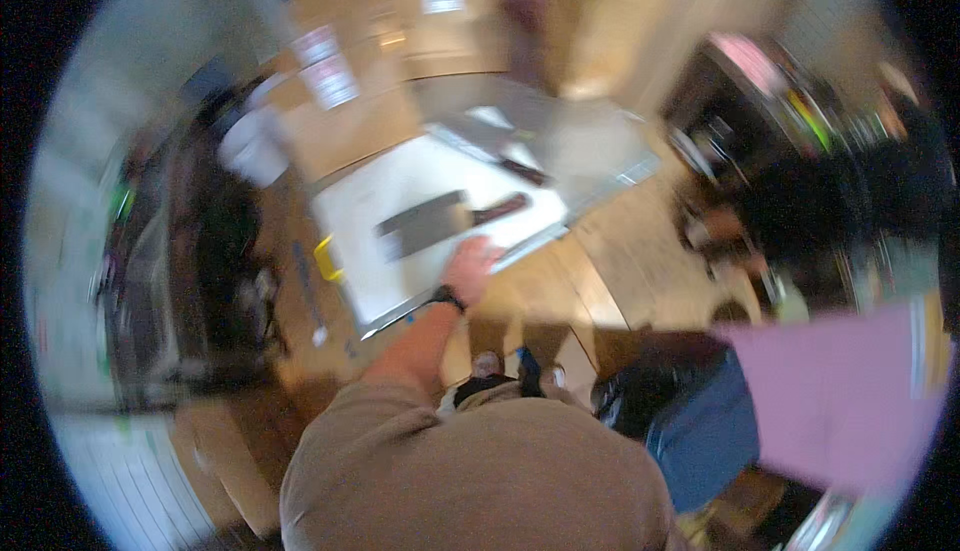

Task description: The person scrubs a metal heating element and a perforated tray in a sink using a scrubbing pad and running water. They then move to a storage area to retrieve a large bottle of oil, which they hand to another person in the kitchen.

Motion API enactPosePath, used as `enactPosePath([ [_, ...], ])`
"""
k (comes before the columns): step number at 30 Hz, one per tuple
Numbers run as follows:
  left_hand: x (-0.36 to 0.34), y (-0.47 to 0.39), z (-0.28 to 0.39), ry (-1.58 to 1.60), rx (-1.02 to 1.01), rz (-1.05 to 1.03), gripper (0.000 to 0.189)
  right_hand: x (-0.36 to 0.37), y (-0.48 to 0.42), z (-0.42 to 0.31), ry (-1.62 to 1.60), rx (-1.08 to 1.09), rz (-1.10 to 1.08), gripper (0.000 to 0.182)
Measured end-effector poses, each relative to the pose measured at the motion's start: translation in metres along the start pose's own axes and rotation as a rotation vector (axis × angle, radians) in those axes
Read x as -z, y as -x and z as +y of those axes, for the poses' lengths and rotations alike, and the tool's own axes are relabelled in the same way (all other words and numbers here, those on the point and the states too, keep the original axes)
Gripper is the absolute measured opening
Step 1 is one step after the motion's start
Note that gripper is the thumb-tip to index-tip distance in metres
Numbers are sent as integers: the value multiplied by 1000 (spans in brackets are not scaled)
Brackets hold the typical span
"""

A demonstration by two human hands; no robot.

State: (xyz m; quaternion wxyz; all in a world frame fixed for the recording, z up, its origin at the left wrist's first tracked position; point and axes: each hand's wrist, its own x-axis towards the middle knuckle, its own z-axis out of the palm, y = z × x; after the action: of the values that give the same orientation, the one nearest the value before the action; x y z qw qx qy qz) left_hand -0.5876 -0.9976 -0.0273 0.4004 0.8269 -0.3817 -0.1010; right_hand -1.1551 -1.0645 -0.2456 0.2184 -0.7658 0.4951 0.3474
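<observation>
The picture is blurred by motion. My left hand (474, 267), with a dark band at its wrist, reaches to the near edge of a white board (375, 273) on a wooden tabletop. Its fingers are too smeared to show whether they grip anything. Just beyond the hand lies a cleaver (431, 225), its broad grey blade to the left and its dark handle to the right. Farther back on the board is the dark handle of what looks like a second knife (523, 171). My right hand is out of view.
Cardboard boxes (450, 33) with printed labels stand behind the board. Clear plastic packaging (600, 146) lies to its right. A yellow object (328, 258) touches the left edge. A white container or bag (255, 146) stands farther left. At lower right is a blue object (705, 431) beside a pink-purple surface (840, 401).
</observation>
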Motion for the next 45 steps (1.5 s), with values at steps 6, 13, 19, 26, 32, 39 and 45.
enactPosePath([
  [6, 1, 23, -58, -517, -487, 41, 29, 69, -61, -63, 71, 107, 11, 30],
  [13, -7, 26, -55, -497, -459, 45, 30, 106, -93, -83, 143, 175, 50, 31],
  [19, -13, 19, -55, -441, -491, 36, 33, 96, -86, -77, 106, 191, 61, 32],
  [26, -17, 11, -81, -166, -351, 96, 27, 42, -52, -28, -26, 223, 168, 33],
  [32, -15, 12, -45, -483, -484, 51, 31, -5, -8, -6, -457, -217, 386, 30],
  [39, 0, 19, -42, -518, -487, 50, 30, 3, 57, -57, -491, -348, 121, 27],
  [45, -5, 20, -42, -481, -531, 68, 43, -37, 61, -37, -293, -341, 134, 34],
])
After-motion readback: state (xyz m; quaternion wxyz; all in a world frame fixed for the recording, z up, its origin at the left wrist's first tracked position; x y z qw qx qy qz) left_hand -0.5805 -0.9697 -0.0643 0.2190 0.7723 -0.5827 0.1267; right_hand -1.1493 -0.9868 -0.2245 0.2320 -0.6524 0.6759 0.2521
